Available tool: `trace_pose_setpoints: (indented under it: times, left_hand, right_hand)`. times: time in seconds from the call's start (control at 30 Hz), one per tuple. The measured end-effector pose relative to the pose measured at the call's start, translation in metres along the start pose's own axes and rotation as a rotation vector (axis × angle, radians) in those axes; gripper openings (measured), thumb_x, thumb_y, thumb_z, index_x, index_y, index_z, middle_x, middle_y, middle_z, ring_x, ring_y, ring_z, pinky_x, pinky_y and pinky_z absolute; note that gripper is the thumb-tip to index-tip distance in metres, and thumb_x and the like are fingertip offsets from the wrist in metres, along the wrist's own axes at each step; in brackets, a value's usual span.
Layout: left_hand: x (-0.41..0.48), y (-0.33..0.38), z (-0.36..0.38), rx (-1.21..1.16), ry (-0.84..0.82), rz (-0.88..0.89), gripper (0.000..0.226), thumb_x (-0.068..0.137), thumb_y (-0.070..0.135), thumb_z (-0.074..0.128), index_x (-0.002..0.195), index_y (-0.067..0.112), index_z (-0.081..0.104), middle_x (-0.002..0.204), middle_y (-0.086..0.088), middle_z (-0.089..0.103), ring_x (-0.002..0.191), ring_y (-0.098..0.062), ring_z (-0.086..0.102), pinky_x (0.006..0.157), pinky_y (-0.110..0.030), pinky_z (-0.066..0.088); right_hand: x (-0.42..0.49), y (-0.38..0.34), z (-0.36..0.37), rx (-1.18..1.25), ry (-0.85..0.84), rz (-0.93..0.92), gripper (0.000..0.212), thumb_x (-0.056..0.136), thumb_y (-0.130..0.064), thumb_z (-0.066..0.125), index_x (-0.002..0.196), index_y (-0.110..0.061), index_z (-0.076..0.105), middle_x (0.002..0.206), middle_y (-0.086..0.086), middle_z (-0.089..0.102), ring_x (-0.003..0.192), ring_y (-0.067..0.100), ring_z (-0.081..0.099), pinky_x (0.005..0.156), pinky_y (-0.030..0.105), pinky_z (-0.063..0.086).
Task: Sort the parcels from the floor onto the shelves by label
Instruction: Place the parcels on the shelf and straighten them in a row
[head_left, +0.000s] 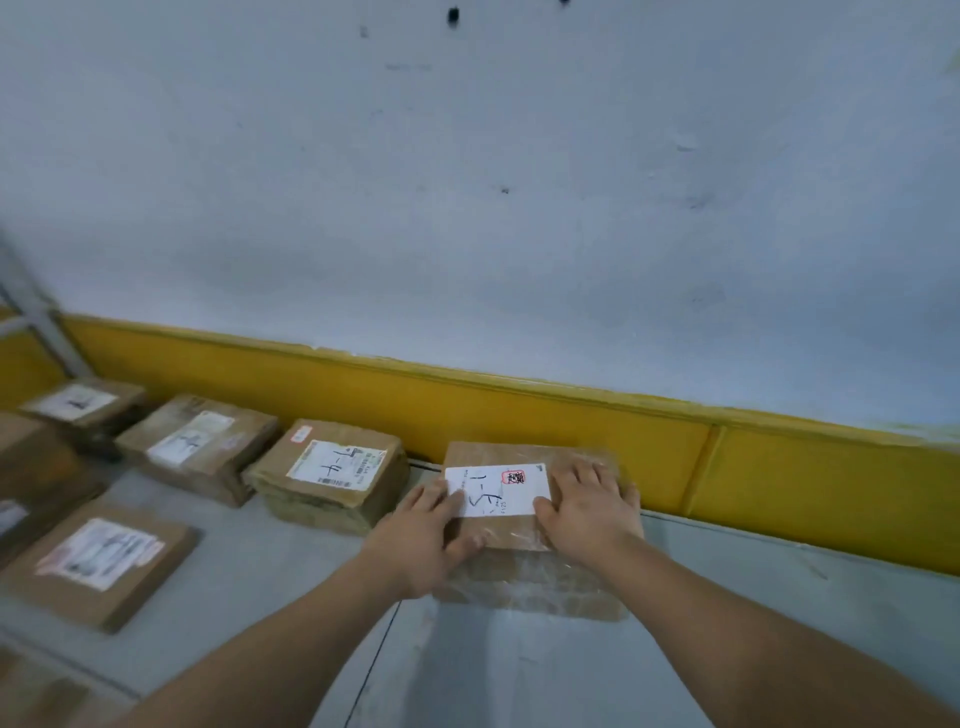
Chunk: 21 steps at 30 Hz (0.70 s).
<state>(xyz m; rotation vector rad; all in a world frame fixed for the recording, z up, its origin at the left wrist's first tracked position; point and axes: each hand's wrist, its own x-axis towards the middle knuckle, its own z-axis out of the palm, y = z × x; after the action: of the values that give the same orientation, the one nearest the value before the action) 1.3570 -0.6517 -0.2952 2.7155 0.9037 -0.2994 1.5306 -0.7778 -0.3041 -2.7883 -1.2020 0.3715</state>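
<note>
A person crouched over a grey concrete floor (519, 675), both bare forearms reaching away from the body toward a brown cardboard parcel bound in clear glossy tape (524, 577). The parcel lay on the floor, far side close to the yellow painted band at the foot of the white wall (519, 400). Its long axis ran left to right, parallel with that band. A white rectangular label (496, 491), hand-marked "1-5" with a small red stamp, faced up on its top.

The left hand (421, 525) rested on the parcel's left end, fingers nearly straight across the label's left edge, thumb along the near top edge. The right hand (587, 512) lay on the right end, fingers spread flat over the top. Neither hand was curled round anything. The parcel sat directly beneath both palms, each hand equally near, so a lift would likely need the fingers to slide outward and down the two short ends.

To the left, a second brown taped parcel labelled "1-4" (332, 475) sat just beside it, with more brown labelled parcels (197, 449) farther left.
</note>
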Motion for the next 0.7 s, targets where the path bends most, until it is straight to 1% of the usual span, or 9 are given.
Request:
trace_pose_setpoints:
  times: [0.1,0.17,0.23,0.3,0.37,0.5,0.57,0.63,0.7]
  left_hand:
    - [-0.021,-0.009,-0.014,0.017,-0.020,-0.032,0.071,0.096,0.058,0.039,0.156,0.028,0.013,0.164,0.003,0.003,0.150,-0.022,0.000,0.121,-0.042,0.013]
    - [-0.035,-0.017,-0.024,0.018,-0.004,-0.049,0.068,0.097,0.054,0.043,0.155,0.029,0.016,0.164,0.002,0.004,0.150,-0.022,0.003,0.120,-0.042,0.015]
    - [-0.049,-0.031,-0.031,-0.002,0.021,-0.069,0.067,0.097,0.051,0.045,0.154,0.027,0.021,0.164,0.001,0.008,0.150,-0.022,0.010,0.120,-0.039,0.017]
    - [-0.062,-0.049,-0.034,-0.022,0.037,-0.068,0.065,0.097,0.049,0.047,0.153,0.025,0.025,0.162,-0.001,0.016,0.148,-0.022,0.017,0.118,-0.037,0.020]
    - [-0.075,-0.068,-0.034,-0.031,0.048,-0.069,0.064,0.097,0.048,0.048,0.152,0.024,0.027,0.161,0.000,0.020,0.147,-0.021,0.019,0.118,-0.036,0.021]
    - [-0.099,-0.106,-0.027,-0.032,0.020,-0.095,0.066,0.097,0.048,0.048,0.154,0.026,0.022,0.163,0.001,0.013,0.149,-0.021,0.013,0.119,-0.037,0.018]
    - [-0.109,-0.126,-0.027,-0.021,0.013,-0.100,0.065,0.097,0.047,0.047,0.154,0.027,0.021,0.163,0.001,0.011,0.149,-0.021,0.011,0.119,-0.037,0.017]
    - [-0.120,-0.147,-0.030,-0.043,0.026,-0.116,0.064,0.098,0.046,0.048,0.154,0.027,0.022,0.163,0.001,0.011,0.149,-0.021,0.012,0.119,-0.037,0.017]
    - [-0.133,-0.173,-0.033,-0.066,0.038,-0.136,0.063,0.098,0.046,0.047,0.154,0.028,0.023,0.163,0.001,0.012,0.149,-0.021,0.012,0.119,-0.037,0.016]
  right_hand:
    - [0.004,-0.016,-0.009,-0.057,-0.012,0.066,0.066,0.097,-0.055,0.029,0.153,-0.021,0.025,0.159,0.008,0.026,0.144,0.031,0.022,0.114,0.054,0.023]
    - [0.006,-0.028,-0.013,-0.080,-0.022,0.047,0.076,0.093,-0.066,0.030,0.154,-0.020,0.025,0.159,0.011,0.026,0.143,0.034,0.023,0.114,0.055,0.022]
    - [0.006,-0.044,-0.012,-0.089,-0.099,-0.104,0.087,0.087,-0.079,0.030,0.157,-0.029,0.019,0.163,0.008,0.017,0.148,0.034,0.013,0.117,0.057,0.012]
    - [0.001,-0.062,-0.007,-0.130,-0.194,-0.237,0.093,0.081,-0.087,0.029,0.157,-0.037,0.008,0.167,0.003,0.000,0.152,0.033,-0.002,0.116,0.063,-0.001]
    - [-0.003,-0.077,0.000,-0.178,-0.194,-0.238,0.099,0.076,-0.091,0.027,0.157,-0.039,0.002,0.166,0.001,-0.009,0.151,0.035,-0.009,0.113,0.067,-0.006]
    - [-0.006,-0.097,0.011,-0.150,-0.140,-0.123,0.100,0.075,-0.092,0.021,0.157,-0.039,-0.001,0.166,0.002,-0.010,0.151,0.036,-0.010,0.114,0.067,-0.004]
    - [-0.006,-0.107,0.013,-0.145,-0.128,-0.089,0.099,0.078,-0.090,0.023,0.158,-0.035,0.001,0.166,0.002,-0.008,0.151,0.036,-0.007,0.116,0.066,-0.001]
    - [-0.007,-0.126,0.011,-0.166,-0.109,-0.110,0.096,0.083,-0.084,0.028,0.158,-0.030,0.005,0.167,0.004,-0.003,0.152,0.034,-0.004,0.118,0.064,0.002]
    - [-0.011,-0.159,0.006,-0.194,-0.088,-0.183,0.094,0.083,-0.082,0.033,0.158,-0.030,0.010,0.166,0.005,0.003,0.152,0.032,0.000,0.119,0.061,0.003]
